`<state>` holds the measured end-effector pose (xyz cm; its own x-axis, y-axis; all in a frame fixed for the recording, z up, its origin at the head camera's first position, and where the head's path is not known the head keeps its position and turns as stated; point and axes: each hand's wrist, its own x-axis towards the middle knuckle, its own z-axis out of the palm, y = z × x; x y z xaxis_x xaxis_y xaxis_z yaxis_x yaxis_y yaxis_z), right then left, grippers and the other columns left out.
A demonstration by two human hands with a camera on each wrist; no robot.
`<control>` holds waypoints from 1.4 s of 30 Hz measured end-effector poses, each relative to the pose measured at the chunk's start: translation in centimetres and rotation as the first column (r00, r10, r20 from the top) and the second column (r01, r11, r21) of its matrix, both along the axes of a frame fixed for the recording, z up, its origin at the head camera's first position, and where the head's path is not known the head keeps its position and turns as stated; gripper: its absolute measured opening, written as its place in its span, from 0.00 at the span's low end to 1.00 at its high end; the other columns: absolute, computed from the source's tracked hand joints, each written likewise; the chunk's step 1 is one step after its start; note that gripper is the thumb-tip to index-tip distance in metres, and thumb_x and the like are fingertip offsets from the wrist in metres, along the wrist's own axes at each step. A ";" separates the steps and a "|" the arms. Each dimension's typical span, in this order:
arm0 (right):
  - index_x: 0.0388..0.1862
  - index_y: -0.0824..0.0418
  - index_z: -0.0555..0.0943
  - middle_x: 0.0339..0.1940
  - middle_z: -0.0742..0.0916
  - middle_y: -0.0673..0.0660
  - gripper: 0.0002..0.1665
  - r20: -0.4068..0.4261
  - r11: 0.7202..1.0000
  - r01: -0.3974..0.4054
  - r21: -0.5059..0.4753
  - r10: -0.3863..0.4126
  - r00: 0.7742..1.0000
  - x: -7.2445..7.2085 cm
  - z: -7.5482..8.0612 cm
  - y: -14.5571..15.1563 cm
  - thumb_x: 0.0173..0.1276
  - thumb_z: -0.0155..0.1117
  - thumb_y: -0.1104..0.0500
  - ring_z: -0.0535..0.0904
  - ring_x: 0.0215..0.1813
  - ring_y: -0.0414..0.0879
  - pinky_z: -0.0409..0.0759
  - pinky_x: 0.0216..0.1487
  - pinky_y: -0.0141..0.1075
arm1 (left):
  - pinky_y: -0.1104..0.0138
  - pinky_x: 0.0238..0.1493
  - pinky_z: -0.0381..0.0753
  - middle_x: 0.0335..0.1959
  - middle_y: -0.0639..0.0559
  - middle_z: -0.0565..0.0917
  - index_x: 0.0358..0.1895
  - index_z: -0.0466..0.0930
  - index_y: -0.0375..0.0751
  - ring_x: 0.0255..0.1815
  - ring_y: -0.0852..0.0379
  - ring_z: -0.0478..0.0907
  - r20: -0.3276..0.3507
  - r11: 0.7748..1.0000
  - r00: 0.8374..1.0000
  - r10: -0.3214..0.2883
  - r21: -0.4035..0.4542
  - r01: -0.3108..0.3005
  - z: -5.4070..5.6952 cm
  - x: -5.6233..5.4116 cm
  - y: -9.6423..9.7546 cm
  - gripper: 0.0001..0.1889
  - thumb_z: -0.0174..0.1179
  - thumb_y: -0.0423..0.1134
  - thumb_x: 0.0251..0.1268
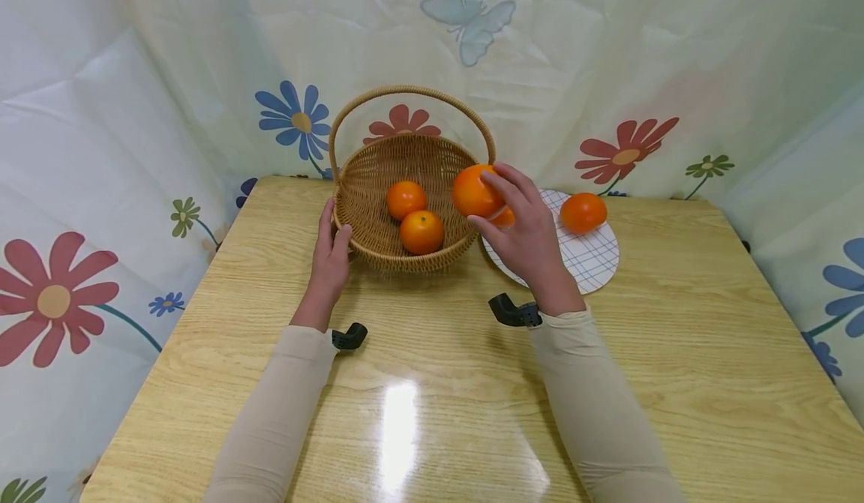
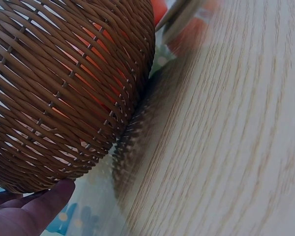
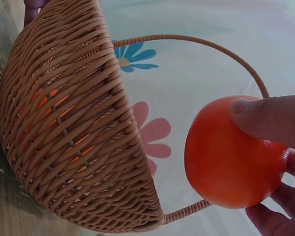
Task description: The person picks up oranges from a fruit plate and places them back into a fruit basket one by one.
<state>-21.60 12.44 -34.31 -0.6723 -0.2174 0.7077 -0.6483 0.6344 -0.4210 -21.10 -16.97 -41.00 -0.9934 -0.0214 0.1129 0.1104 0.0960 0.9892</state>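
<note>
My right hand (image 1: 529, 233) holds an orange (image 1: 476, 190) above the right rim of a wicker basket (image 1: 421, 261). In the right wrist view, its thumb and fingertips pinch this smooth, round orange (image 3: 231, 152) in front of the basket's arched handle. Two oranges lie inside the basket, a rear one (image 1: 406, 201) and a front one (image 1: 422, 232). Against the basket's left side rests my left hand (image 1: 329, 259), fingers extended. From the left wrist, thumb and fingers (image 2: 59, 194) touch the outer weave, some of them hidden behind it.
A round white plate (image 1: 594, 267) with a grid pattern stands right of the basket. On it are an orange (image 1: 583, 213) and another orange (image 1: 505, 218) partly hidden by my right hand. Behind the wooden table (image 1: 432, 353) hangs a flowered curtain (image 1: 607, 61).
</note>
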 end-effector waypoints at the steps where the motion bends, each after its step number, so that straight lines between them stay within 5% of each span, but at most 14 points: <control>1: 0.64 0.58 0.76 0.68 0.75 0.59 0.36 -0.001 1.000 -0.005 0.003 0.005 1.000 0.0 0.0 0.0 0.55 0.76 0.58 0.72 0.67 0.55 0.76 0.62 0.49 | 0.52 0.75 0.57 0.80 0.48 0.42 0.79 0.35 0.56 0.79 0.46 0.47 0.001 1.000 1.000 0.001 -0.002 -0.001 0.0 0.0 0.0 0.32 0.38 0.45 0.79; 8: 0.64 0.58 0.75 0.68 0.74 0.59 0.36 0.003 1.000 -0.014 0.006 0.014 1.000 -0.4 -0.3 -0.3 0.56 0.76 0.57 0.72 0.68 0.54 0.77 0.60 0.49 | 0.53 0.75 0.57 0.80 0.49 0.41 0.79 0.36 0.62 0.79 0.46 0.47 0.020 1.000 1.000 0.004 -0.003 -0.004 0.0 0.0 0.0 0.32 0.38 0.45 0.79; 16: 0.65 0.59 0.74 0.68 0.74 0.60 0.37 0.047 1.000 -0.003 0.025 0.002 0.999 -0.6 -0.7 -0.7 0.56 0.75 0.54 0.71 0.68 0.55 0.78 0.59 0.50 | 0.52 0.74 0.58 0.80 0.48 0.42 0.79 0.36 0.55 0.79 0.46 0.48 0.012 1.000 1.000 0.010 -0.006 -0.010 0.1 0.0 0.1 0.32 0.37 0.44 0.79; 42: 0.67 0.58 0.73 0.69 0.73 0.60 0.37 0.140 0.999 0.021 0.038 -0.027 0.990 -1.5 -2.2 -1.1 0.60 0.72 0.51 0.66 0.72 0.55 0.70 0.66 0.53 | 0.52 0.74 0.57 0.80 0.48 0.41 0.79 0.36 0.60 0.79 0.44 0.48 0.016 1.000 1.000 0.000 -0.001 0.000 -0.1 -0.1 -0.1 0.31 0.37 0.46 0.79</control>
